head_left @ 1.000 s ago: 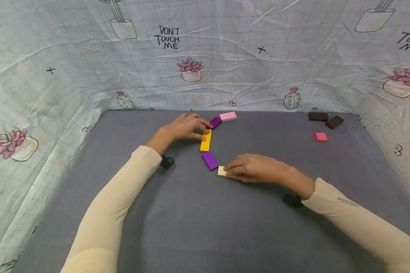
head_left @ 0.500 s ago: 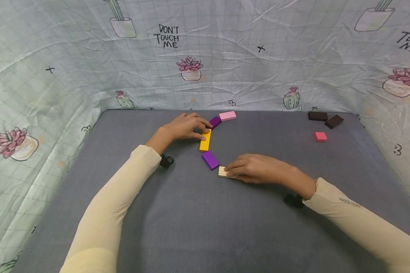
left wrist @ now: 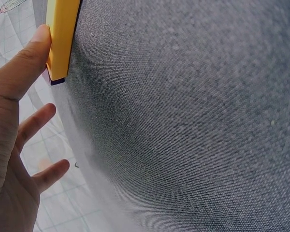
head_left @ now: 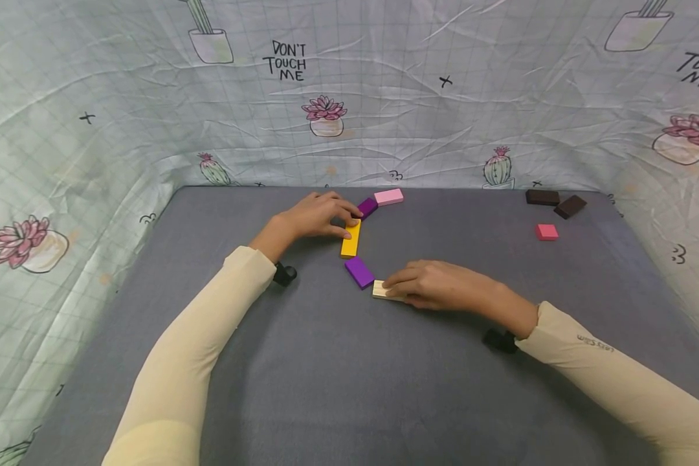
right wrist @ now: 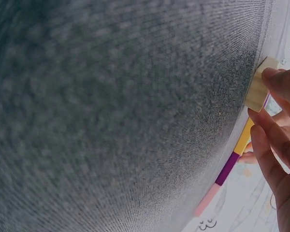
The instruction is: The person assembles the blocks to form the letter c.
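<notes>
In the head view my left hand (head_left: 320,217) rests at the far end of a yellow block (head_left: 351,239), thumb and fingertips touching it. The left wrist view shows the thumb against the yellow block (left wrist: 60,41) and two other fingers stretched out apart from it. My right hand (head_left: 433,285) pinches a pale wooden block (head_left: 382,290) between thumb and fingers, as the right wrist view also shows of the wooden block (right wrist: 257,89). A purple block (head_left: 359,272) lies between the yellow and wooden ones. Beyond the yellow one sit a dark purple block (head_left: 367,208) and a pink block (head_left: 389,197), forming a curve.
At the back right of the grey tabletop (head_left: 338,375) lie two dark brown blocks (head_left: 542,197) and a small coral-pink block (head_left: 547,232). A fabric sheet (head_left: 396,116) printed with cacti rises around the back and sides.
My right hand has shifted the wooden block slightly, and the near end of the purple block has moved a little to the right. The left hand stays at the yellow block.
</notes>
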Motion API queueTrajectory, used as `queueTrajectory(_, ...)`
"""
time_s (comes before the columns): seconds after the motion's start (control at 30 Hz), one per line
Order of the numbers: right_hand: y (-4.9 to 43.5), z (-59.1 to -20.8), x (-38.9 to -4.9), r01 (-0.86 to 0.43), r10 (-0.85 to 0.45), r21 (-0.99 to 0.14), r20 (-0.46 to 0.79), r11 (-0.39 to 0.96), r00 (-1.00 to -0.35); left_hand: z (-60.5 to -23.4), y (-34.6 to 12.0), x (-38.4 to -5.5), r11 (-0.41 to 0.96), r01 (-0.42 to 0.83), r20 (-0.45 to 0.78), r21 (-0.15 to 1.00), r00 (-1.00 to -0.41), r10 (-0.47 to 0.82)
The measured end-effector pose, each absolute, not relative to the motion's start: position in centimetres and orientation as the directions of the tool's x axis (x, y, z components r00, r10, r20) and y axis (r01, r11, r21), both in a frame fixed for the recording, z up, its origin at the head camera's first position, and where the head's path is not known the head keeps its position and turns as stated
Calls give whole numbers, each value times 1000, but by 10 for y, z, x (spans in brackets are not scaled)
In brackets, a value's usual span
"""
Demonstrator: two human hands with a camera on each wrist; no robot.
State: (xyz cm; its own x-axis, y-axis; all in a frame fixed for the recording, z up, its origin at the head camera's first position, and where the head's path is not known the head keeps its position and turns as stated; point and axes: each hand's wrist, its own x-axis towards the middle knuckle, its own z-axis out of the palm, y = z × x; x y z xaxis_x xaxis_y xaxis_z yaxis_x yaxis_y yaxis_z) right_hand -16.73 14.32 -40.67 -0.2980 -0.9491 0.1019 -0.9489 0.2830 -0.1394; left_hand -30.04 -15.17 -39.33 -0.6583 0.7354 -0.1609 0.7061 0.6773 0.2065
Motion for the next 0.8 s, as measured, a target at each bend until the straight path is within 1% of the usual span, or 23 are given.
queueTrajectory(0.37, 147, -408, -168, -948, -945, -145, 124, 284, -303, -395, -152, -301, 683, 698, -173, 216, -661, 730)
queueTrajectory(0.8, 150, -408, -168, -942, -940, -144, 114, 304, -321, -394, -152, -301, 682, 699, -166, 217, -662, 731)
